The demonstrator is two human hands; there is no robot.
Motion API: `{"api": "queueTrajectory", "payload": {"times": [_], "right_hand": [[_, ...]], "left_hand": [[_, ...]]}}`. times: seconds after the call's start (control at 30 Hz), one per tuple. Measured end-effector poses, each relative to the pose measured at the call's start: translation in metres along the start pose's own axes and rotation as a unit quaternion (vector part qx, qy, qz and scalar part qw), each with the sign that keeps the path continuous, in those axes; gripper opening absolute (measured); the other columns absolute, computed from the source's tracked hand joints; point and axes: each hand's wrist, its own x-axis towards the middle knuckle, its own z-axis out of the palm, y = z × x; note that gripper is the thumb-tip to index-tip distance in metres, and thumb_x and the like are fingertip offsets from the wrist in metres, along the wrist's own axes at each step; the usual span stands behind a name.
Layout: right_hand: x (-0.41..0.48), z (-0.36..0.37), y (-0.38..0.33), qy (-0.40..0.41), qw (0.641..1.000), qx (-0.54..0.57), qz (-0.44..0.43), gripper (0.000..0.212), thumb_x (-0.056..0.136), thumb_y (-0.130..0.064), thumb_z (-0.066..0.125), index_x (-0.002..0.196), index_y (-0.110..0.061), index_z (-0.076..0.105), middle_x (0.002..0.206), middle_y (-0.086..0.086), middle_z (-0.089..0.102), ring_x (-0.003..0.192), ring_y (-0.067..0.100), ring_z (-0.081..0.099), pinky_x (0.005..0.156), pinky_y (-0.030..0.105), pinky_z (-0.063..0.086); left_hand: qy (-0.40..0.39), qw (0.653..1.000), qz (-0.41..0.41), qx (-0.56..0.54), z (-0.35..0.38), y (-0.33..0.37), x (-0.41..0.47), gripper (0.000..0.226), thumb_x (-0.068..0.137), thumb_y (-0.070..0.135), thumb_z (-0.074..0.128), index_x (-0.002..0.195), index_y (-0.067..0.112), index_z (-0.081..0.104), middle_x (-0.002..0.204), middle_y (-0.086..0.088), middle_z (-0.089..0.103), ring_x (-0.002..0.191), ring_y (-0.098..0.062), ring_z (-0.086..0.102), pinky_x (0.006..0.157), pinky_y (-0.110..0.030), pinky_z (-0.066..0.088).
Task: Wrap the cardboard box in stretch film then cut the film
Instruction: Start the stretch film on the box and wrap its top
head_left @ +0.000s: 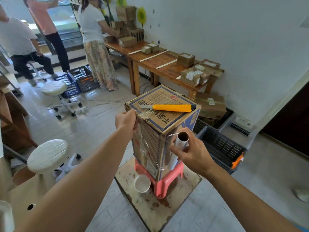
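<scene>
Cardboard box (168, 120), stiff and upright on a pink stool (168, 180), utility knife (172, 108) lying on top. Left hand (125, 122) grip pinches thin, clingy stretch film (145, 141) at the upper edge; right hand (192, 153) grip encircles the light film roll (173, 160), likely best held by its core.

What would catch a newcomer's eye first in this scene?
The cardboard box standing on a pink stool at centre, its near side partly wrapped in film. A yellow utility knife lies on its top, while the left hand pinches the film at the upper edge and the right hand grips the roll.
</scene>
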Motion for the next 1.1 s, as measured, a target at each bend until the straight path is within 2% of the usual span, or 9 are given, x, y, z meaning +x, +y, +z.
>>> {"api": "queueTrajectory", "payload": {"times": [0.17,0.3,0.5,0.57,0.67,0.73,0.8,0.93,1.1], "right_hand": [[-0.002,-0.005,-0.008,-0.02,0.998,-0.047,-0.041,0.02,0.088,-0.04,0.068,0.096,-0.032,0.052,0.081,-0.012,0.062,0.075,0.009,0.061,0.069,0.037,0.056],[-0.003,-0.008,-0.008,-0.02,0.999,-0.02,-0.028,0.016,0.086,-0.031,0.071,0.091,-0.03,0.056,0.079,-0.013,0.061,0.075,0.009,0.06,0.068,0.028,0.052],[-0.008,-0.012,-0.001,-0.041,0.998,-0.016,-0.048,0.013,0.087,-0.02,0.072,0.094,-0.026,0.063,0.085,-0.012,0.065,0.08,0.008,0.06,0.066,0.018,0.046],[-0.01,-0.012,-0.001,-0.048,0.997,-0.005,-0.055,0.018,0.086,-0.02,0.072,0.1,-0.028,0.064,0.093,-0.015,0.067,0.088,0.007,0.063,0.071,0.019,0.049],[-0.015,-0.012,-0.002,-0.073,0.996,0.005,-0.056,0.03,0.086,-0.022,0.073,0.103,-0.043,0.06,0.101,-0.023,0.066,0.098,0.006,0.065,0.082,0.023,0.053],[-0.016,-0.012,-0.001,-0.073,0.996,0.005,-0.054,0.035,0.087,-0.022,0.073,0.105,-0.047,0.057,0.102,-0.025,0.065,0.097,0.005,0.064,0.079,0.02,0.052],[-0.014,-0.012,0.0,-0.054,0.997,0.01,-0.052,0.03,0.088,-0.019,0.072,0.106,-0.039,0.058,0.098,-0.021,0.065,0.09,0.004,0.064,0.072,0.018,0.049],[-0.006,-0.017,0.0,0.021,0.999,0.033,-0.007,0.022,0.091,-0.022,0.07,0.1,-0.028,0.051,0.085,-0.01,0.06,0.078,0.008,0.06,0.07,0.029,0.053],[0.006,-0.016,-0.001,0.025,0.999,0.014,0.027,0.02,0.092,-0.025,0.068,0.101,-0.024,0.05,0.086,-0.002,0.062,0.077,0.014,0.059,0.071,0.039,0.052]], "left_hand": [[0.025,0.997,0.075,-0.019,-0.012,-0.013,0.0,0.008,0.085,0.007,0.053,0.089,0.008,0.06,0.073,-0.01,0.059,0.06,-0.02,0.055,0.059,-0.036,0.049],[0.042,0.991,0.124,-0.024,-0.022,-0.026,-0.005,0.013,0.089,0.002,0.048,0.079,0.01,0.051,0.066,-0.005,0.051,0.053,-0.016,0.048,0.047,-0.031,0.04],[0.011,0.986,0.159,-0.057,-0.034,-0.037,-0.003,0.021,0.092,-0.005,0.043,0.078,0.009,0.048,0.063,-0.006,0.045,0.047,-0.013,0.042,0.045,-0.027,0.034],[0.001,0.985,0.164,-0.056,-0.037,-0.039,-0.002,0.022,0.092,-0.006,0.043,0.077,0.009,0.048,0.064,-0.005,0.045,0.049,-0.013,0.041,0.045,-0.025,0.034],[-0.009,0.986,0.16,-0.05,-0.044,-0.047,0.0,0.021,0.095,-0.003,0.044,0.08,0.01,0.049,0.066,-0.005,0.045,0.054,-0.014,0.041,0.048,-0.027,0.034],[-0.023,0.986,0.156,-0.044,-0.049,-0.054,0.001,0.017,0.099,0.001,0.046,0.086,0.011,0.05,0.068,-0.004,0.046,0.056,-0.015,0.04,0.051,-0.029,0.033],[-0.037,0.985,0.164,-0.032,-0.047,-0.056,0.0,0.014,0.103,0.007,0.045,0.09,0.011,0.05,0.07,-0.003,0.045,0.056,-0.015,0.04,0.052,-0.029,0.034],[-0.022,0.978,0.205,0.01,-0.032,-0.045,0.001,0.019,0.105,0.013,0.042,0.087,0.018,0.047,0.07,-0.002,0.046,0.056,-0.013,0.042,0.05,-0.027,0.037],[0.014,0.968,0.231,0.1,-0.016,-0.039,0.015,0.016,0.106,0.024,0.041,0.095,0.017,0.052,0.077,-0.006,0.061,0.065,-0.019,0.059,0.061,-0.039,0.053]]}}
